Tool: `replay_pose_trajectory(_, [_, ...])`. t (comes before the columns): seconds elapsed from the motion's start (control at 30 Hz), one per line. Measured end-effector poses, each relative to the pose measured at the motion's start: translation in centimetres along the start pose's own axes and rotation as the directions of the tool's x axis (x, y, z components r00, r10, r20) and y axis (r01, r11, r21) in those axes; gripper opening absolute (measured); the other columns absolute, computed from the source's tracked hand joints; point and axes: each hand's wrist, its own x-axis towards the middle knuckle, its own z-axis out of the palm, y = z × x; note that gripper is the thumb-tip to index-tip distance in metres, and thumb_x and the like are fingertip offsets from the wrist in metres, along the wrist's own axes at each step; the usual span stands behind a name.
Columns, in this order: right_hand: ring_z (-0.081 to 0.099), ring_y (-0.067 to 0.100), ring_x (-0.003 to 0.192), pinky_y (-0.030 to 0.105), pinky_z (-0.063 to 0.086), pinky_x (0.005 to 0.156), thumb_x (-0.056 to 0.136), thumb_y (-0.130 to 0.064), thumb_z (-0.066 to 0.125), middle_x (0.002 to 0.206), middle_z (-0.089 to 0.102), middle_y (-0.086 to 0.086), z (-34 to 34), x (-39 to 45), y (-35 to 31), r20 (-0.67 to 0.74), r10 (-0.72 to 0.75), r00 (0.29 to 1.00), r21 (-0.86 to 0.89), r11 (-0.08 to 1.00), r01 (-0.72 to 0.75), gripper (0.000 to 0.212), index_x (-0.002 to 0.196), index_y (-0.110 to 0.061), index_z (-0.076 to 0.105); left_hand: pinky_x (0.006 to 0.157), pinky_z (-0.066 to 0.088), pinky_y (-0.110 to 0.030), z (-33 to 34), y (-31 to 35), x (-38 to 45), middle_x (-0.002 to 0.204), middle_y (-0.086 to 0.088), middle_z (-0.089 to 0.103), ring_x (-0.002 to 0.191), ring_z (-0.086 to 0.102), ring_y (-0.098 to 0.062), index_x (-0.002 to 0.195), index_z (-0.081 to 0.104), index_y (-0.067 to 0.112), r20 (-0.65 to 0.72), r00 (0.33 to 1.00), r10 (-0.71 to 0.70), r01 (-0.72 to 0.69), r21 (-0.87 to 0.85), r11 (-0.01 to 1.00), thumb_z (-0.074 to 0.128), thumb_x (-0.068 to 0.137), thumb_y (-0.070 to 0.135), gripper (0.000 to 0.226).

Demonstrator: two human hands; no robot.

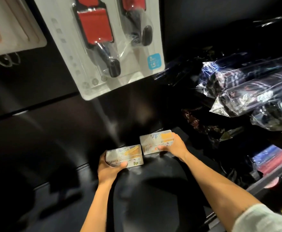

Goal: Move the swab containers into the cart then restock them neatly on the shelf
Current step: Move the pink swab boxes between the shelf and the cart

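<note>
Two clear rectangular swab containers with yellow-orange labels are in my hands, low in the middle of the view. My left hand (pixel 109 169) grips the nearer container (pixel 128 155) from its left end, thumb on the front face. My right hand (pixel 174 146) grips the farther container (pixel 155 142) from its right end, thumb on its front. The two containers nearly touch at one corner. Both sit at or just above a dark shelf surface (pixel 80 148); whether they rest on it I cannot tell.
A white blister pack (pixel 103 44) with red-and-black items hangs above the containers. Another white pack (pixel 11 24) hangs at the top left. Plastic-wrapped dark goods (pixel 247 91) fill the shelf to the right, with coloured packs (pixel 270 159) below them.
</note>
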Motion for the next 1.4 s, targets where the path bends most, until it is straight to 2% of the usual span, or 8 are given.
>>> replay_pose_trajectory(0.17, [0.070, 0.016, 0.088, 0.042, 0.057, 0.081, 0.061, -0.013, 0.090, 0.096, 0.073, 0.005, 0.0, -0.4, -0.2, 0.052, -0.035, 0.998, -0.006, 0.999, 0.035, 0.049, 0.105, -0.008, 0.069, 0.088, 0.052, -0.035, 0.1, -0.3, -0.3, 0.106, -0.006, 0.065, 0.094, 0.063, -0.022, 0.116, 0.055, 0.009, -0.015, 1.000, -0.008, 0.010, 0.114, 0.993, 0.092, 0.052, 0.008, 0.074])
replay_pose_trajectory(0.3, [0.066, 0.016, 0.066, 0.040, 0.052, 0.050, 0.070, -0.010, 0.083, 0.099, 0.070, 0.012, 0.3, -1.3, 0.0, 0.053, -0.016, 0.998, 0.047, 0.999, 0.014, 0.050, 0.115, -0.006, 0.061, 0.080, 0.048, -0.026, 0.4, -0.2, -0.8, 0.096, 0.002, 0.062, 0.083, 0.060, -0.015, 0.112, 0.054, 0.014, -0.003, 0.998, -0.065, 0.065, 0.081, 0.995, 0.093, 0.051, 0.006, 0.072])
replay_pose_trajectory(0.4, [0.066, 0.027, 0.101, 0.051, 0.053, 0.088, 0.070, -0.009, 0.084, 0.113, 0.067, 0.010, 0.4, -1.9, 0.2, 0.023, -0.019, 1.000, 0.134, 0.991, 0.016, 0.058, 0.121, -0.006, 0.056, 0.073, 0.047, -0.020, 0.5, -0.3, -1.4, 0.090, 0.009, 0.061, 0.080, 0.059, -0.009, 0.107, 0.052, 0.020, 0.007, 0.996, -0.091, 0.090, 0.026, 0.996, 0.092, 0.052, 0.003, 0.070])
replay_pose_trajectory(0.47, [0.061, 0.024, 0.111, 0.048, 0.048, 0.097, 0.069, -0.009, 0.085, 0.118, 0.065, 0.010, 0.5, -2.2, 0.2, 0.030, -0.023, 0.999, 0.163, 0.987, 0.018, 0.062, 0.123, -0.005, 0.054, 0.065, 0.046, -0.013, 0.5, -0.4, -1.7, 0.088, 0.012, 0.061, 0.078, 0.059, -0.003, 0.104, 0.052, 0.022, 0.021, 0.995, -0.095, 0.096, -0.017, 0.995, 0.091, 0.052, 0.001, 0.069])
replay_pose_trajectory(0.87, [0.066, 0.025, 0.107, 0.036, 0.053, 0.094, 0.086, -0.004, 0.068, 0.113, 0.069, 0.015, 0.1, -5.8, -1.9, 0.073, -0.153, 0.985, 0.313, 0.942, 0.124, 0.032, 0.117, -0.001, 0.063, 0.089, 0.051, -0.033, -1.6, 0.1, -3.6, 0.101, -0.001, 0.070, 0.095, 0.066, -0.015, 0.100, 0.065, 0.017, 0.151, 0.980, -0.132, 0.177, -0.342, 0.923, 0.081, 0.070, 0.009, 0.035])
replay_pose_trajectory(1.03, [0.065, 0.024, 0.109, 0.037, 0.052, 0.096, 0.092, -0.006, 0.062, 0.117, 0.068, 0.014, -0.2, -8.2, -2.6, 0.091, -0.155, 0.984, 0.400, 0.910, 0.107, 0.032, 0.123, -0.001, 0.060, 0.100, 0.047, -0.043, -3.6, 1.4, -4.8, 0.111, -0.006, 0.068, 0.105, 0.064, -0.022, 0.115, 0.062, 0.009, 0.194, 0.970, -0.146, 0.207, -0.346, 0.915, 0.079, 0.073, 0.014, 0.046])
replay_pose_trajectory(1.3, [0.067, 0.023, 0.107, 0.041, 0.052, 0.097, 0.088, -0.013, 0.067, 0.117, 0.069, 0.011, -0.8, -14.7, -3.4, 0.061, -0.049, 0.997, 0.505, 0.863, 0.012, 0.034, 0.121, -0.006, 0.062, 0.095, 0.050, -0.043, -7.5, 4.3, -8.7, 0.114, -0.009, 0.068, 0.105, 0.064, -0.025, 0.119, 0.060, 0.006, 0.245, 0.966, -0.082, 0.153, -0.290, 0.945, 0.081, 0.072, 0.014, 0.051])
replay_pose_trajectory(1.4, [0.067, 0.022, 0.107, 0.042, 0.052, 0.097, 0.089, -0.010, 0.066, 0.115, 0.070, 0.008, -1.0, -18.4, -3.2, 0.037, -0.025, 0.999, 0.499, 0.866, 0.003, 0.034, 0.122, -0.005, 0.062, 0.090, 0.052, -0.041, -8.8, 5.0, -11.2, 0.108, -0.007, 0.070, 0.100, 0.066, -0.023, 0.111, 0.064, 0.013, 0.283, 0.959, -0.018, 0.104, -0.293, 0.950, 0.079, 0.074, 0.009, 0.039])
